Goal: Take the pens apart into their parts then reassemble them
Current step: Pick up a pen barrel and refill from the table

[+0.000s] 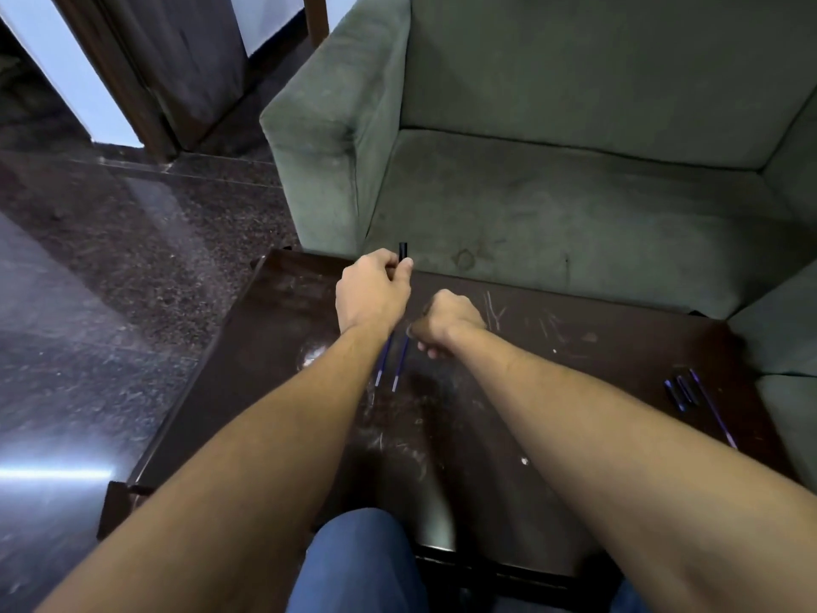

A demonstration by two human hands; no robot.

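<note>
Closest to the camera there's a knee in blue jeans tucked against the near edge of the dark, scratched-up tabletop, with both bare forearms reaching out over it and angling in toward each other. Just past the wrists, two blue refills lie flat and side by side, running near-to-far with a slight lean to the right. Their pale tips point back at the person and their far ends are hidden under the wrists. Way off on the right side of the tabletop is a little bunch of loose pen parts, and one more long refill lies diagonally just beside them. The right hand sits low over the wood, knuckles up and fingers curled in. Can't tell if anything's inside that grip. A bit further out, the left hand is raised, thumb and fingertips pinching a short black pen piece that stands pretty much upright and pokes out above the fingers. Beyond the far edge is a green sofa, and there's dark speckled floor off to the left.
</note>
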